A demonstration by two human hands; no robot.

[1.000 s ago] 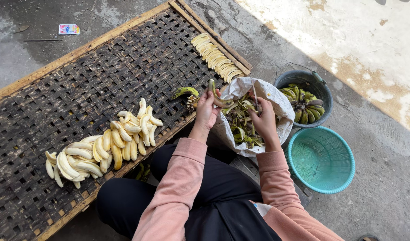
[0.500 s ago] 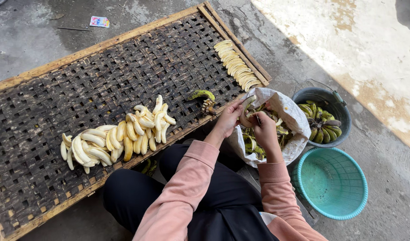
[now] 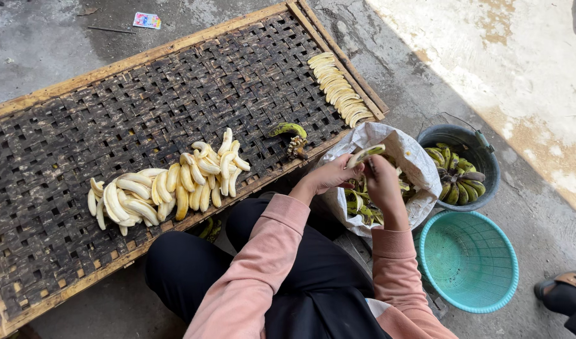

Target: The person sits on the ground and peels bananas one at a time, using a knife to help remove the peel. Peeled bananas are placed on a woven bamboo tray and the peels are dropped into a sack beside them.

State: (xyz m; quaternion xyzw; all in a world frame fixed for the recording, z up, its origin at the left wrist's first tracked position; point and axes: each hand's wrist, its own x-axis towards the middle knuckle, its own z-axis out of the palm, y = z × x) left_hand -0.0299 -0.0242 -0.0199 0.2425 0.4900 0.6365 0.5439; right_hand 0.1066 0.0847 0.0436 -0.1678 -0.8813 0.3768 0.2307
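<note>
While both hands [image 3: 357, 176] pinch a half-peeled banana [image 3: 366, 154] over the white sack [image 3: 413, 166], a hard tug could, seemingly, snap it.

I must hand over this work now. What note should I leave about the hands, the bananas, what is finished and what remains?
Left hand and right hand: both grip one half-peeled banana over the white sack of peels.
Done: a pile of peeled bananas and a row of slices lie on the woven tray.
Left: the banana in hand, one green banana on the tray, more in the dark bucket. The teal basket holds nothing.
</note>
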